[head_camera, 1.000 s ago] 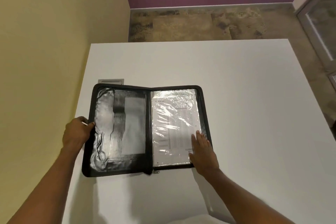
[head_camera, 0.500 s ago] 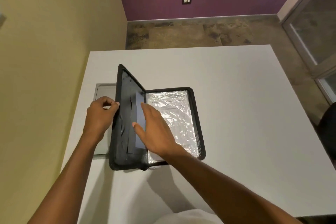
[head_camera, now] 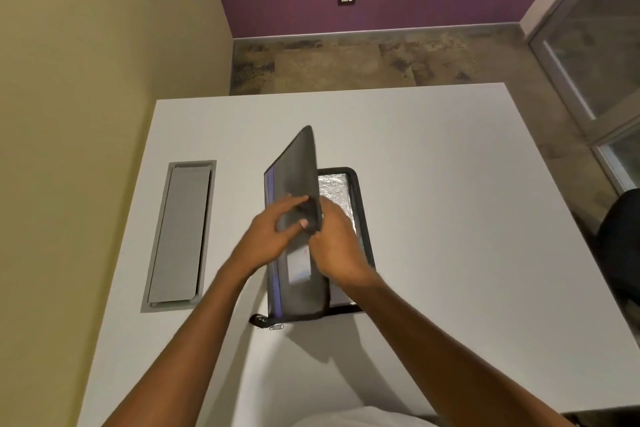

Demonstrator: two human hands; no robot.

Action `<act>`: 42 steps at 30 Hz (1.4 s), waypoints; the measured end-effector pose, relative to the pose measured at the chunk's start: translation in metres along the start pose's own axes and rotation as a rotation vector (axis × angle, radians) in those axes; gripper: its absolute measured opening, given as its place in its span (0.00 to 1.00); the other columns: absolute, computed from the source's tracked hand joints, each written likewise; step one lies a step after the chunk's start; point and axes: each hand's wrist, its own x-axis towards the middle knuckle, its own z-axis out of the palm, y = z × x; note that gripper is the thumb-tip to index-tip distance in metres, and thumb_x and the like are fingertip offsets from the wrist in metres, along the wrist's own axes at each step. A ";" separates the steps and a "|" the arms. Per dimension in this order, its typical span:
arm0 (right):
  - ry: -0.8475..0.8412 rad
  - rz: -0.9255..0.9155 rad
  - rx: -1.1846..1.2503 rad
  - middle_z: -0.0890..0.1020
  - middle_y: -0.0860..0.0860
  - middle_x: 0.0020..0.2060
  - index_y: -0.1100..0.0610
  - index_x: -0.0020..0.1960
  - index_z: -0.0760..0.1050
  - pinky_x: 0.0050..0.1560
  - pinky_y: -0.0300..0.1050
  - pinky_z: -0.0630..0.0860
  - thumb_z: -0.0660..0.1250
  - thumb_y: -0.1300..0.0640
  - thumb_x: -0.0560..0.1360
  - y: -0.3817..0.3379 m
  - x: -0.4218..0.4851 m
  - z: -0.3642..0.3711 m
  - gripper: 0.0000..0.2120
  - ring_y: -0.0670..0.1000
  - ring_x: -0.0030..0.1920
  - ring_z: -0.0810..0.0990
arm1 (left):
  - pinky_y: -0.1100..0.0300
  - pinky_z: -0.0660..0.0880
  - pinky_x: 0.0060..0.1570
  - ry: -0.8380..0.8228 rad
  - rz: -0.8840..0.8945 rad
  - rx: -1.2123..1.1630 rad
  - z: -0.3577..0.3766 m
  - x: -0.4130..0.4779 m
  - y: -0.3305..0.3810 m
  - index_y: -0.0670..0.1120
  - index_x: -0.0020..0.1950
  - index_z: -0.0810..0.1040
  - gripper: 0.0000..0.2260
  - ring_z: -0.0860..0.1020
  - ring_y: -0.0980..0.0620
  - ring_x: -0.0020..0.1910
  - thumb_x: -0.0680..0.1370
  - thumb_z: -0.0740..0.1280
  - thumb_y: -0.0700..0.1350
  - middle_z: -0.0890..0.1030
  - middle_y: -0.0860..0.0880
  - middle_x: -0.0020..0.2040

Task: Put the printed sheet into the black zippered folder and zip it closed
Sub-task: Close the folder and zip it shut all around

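The black zippered folder (head_camera: pixel 294 177) lies on the white table (head_camera: pixel 450 218), its left cover raised and folded most of the way over the right half. The printed sheet (head_camera: pixel 334 185) sits in a shiny plastic sleeve on the right half, only a strip showing. My left hand (head_camera: pixel 270 236) presses on the outside of the raised cover, thumb at its free edge. My right hand (head_camera: pixel 334 246) grips that same edge from the right, fingers partly under it. The zip pull (head_camera: pixel 276 326) and a black tab stick out at the folder's near left corner.
A grey cable hatch (head_camera: pixel 180 236) is set into the table left of the folder. A yellow wall runs along the table's left side. A dark chair (head_camera: pixel 623 236) stands at the right edge. Stone floor lies beyond the table's far edge.
The left cover has swung from flat open, through upright, to nearly down over the sheet. My left hand followed it rightward; my right hand left the sheet and took the cover's edge.
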 end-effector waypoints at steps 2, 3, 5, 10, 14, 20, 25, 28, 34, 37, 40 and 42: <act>0.045 0.051 -0.041 0.73 0.58 0.72 0.58 0.79 0.63 0.72 0.50 0.72 0.60 0.71 0.78 0.024 0.006 -0.013 0.30 0.58 0.73 0.73 | 0.48 0.56 0.81 -0.090 -0.016 0.136 0.019 0.007 -0.009 0.67 0.79 0.66 0.28 0.54 0.55 0.83 0.81 0.71 0.54 0.59 0.57 0.83; 0.069 0.077 -0.064 0.73 0.59 0.72 0.59 0.78 0.63 0.71 0.50 0.71 0.60 0.70 0.79 0.037 0.009 -0.018 0.29 0.60 0.73 0.72 | 0.42 0.54 0.82 -0.129 -0.034 0.192 0.029 0.012 -0.013 0.67 0.80 0.62 0.30 0.49 0.50 0.84 0.81 0.71 0.56 0.54 0.53 0.85; 0.109 0.107 -0.084 0.75 0.57 0.70 0.56 0.76 0.66 0.67 0.45 0.73 0.60 0.69 0.81 0.061 0.014 -0.025 0.25 0.61 0.72 0.73 | 0.33 0.49 0.80 -0.184 -0.069 0.310 0.051 0.023 -0.022 0.68 0.82 0.57 0.34 0.44 0.46 0.85 0.80 0.70 0.59 0.47 0.50 0.86; 0.187 0.144 -0.108 0.80 0.48 0.59 0.48 0.70 0.73 0.38 0.19 0.72 0.58 0.58 0.87 0.109 0.030 -0.025 0.14 0.45 0.50 0.79 | 0.26 0.46 0.77 -0.205 -0.131 0.516 0.104 0.045 -0.048 0.65 0.83 0.51 0.37 0.40 0.44 0.85 0.80 0.69 0.59 0.42 0.51 0.86; 0.127 0.242 -0.133 0.77 0.52 0.60 0.51 0.75 0.70 0.38 0.19 0.71 0.61 0.61 0.85 0.137 0.043 -0.021 0.19 0.48 0.53 0.76 | 0.26 0.45 0.75 -0.163 -0.165 0.604 0.131 0.054 -0.066 0.66 0.83 0.50 0.37 0.38 0.44 0.85 0.80 0.67 0.63 0.40 0.51 0.86; 0.011 0.312 -0.296 0.75 0.59 0.59 0.56 0.76 0.65 0.59 0.53 0.78 0.69 0.65 0.77 0.159 0.050 -0.007 0.30 0.60 0.62 0.74 | 0.24 0.47 0.74 -0.134 -0.200 0.755 0.156 0.061 -0.080 0.63 0.83 0.51 0.35 0.39 0.43 0.85 0.79 0.64 0.61 0.42 0.47 0.86; -0.013 0.286 -0.547 0.69 0.59 0.71 0.59 0.82 0.56 0.69 0.53 0.72 0.67 0.59 0.78 0.166 0.048 0.002 0.35 0.60 0.70 0.70 | 0.22 0.44 0.72 -0.101 -0.199 0.776 0.167 0.061 -0.081 0.62 0.84 0.49 0.34 0.38 0.41 0.84 0.80 0.61 0.59 0.43 0.45 0.86; -0.060 0.277 -0.659 0.65 0.57 0.76 0.59 0.83 0.51 0.71 0.52 0.70 0.62 0.56 0.81 0.165 0.046 0.004 0.35 0.58 0.73 0.68 | 0.24 0.44 0.74 -0.073 -0.161 0.782 0.167 0.055 -0.081 0.61 0.84 0.47 0.32 0.38 0.42 0.84 0.83 0.58 0.59 0.41 0.46 0.86; -0.034 0.221 -0.699 0.58 0.60 0.82 0.60 0.84 0.47 0.76 0.52 0.65 0.62 0.52 0.82 0.165 0.026 0.008 0.37 0.59 0.78 0.63 | 0.33 0.44 0.80 -0.051 -0.142 0.782 0.154 0.023 -0.085 0.56 0.85 0.46 0.29 0.38 0.45 0.85 0.86 0.54 0.54 0.41 0.47 0.86; 0.010 0.173 -0.690 0.59 0.58 0.81 0.58 0.84 0.49 0.77 0.51 0.66 0.64 0.52 0.82 0.162 0.007 0.012 0.37 0.58 0.78 0.65 | 0.35 0.46 0.80 -0.013 -0.152 0.772 0.144 -0.004 -0.089 0.54 0.86 0.48 0.29 0.41 0.44 0.85 0.86 0.55 0.53 0.44 0.46 0.86; 0.080 0.114 -0.644 0.70 0.57 0.73 0.58 0.82 0.56 0.69 0.51 0.74 0.68 0.55 0.78 0.156 -0.014 0.018 0.36 0.57 0.69 0.73 | 0.38 0.46 0.81 0.029 -0.206 0.740 0.133 -0.034 -0.095 0.53 0.86 0.46 0.30 0.43 0.44 0.85 0.87 0.55 0.53 0.45 0.46 0.86; 0.078 0.076 -0.623 0.72 0.57 0.70 0.58 0.81 0.60 0.66 0.51 0.74 0.68 0.56 0.77 0.153 -0.030 0.024 0.35 0.58 0.66 0.75 | 0.39 0.45 0.82 0.051 -0.255 0.700 0.129 -0.055 -0.100 0.54 0.86 0.44 0.30 0.43 0.45 0.85 0.87 0.55 0.52 0.44 0.46 0.86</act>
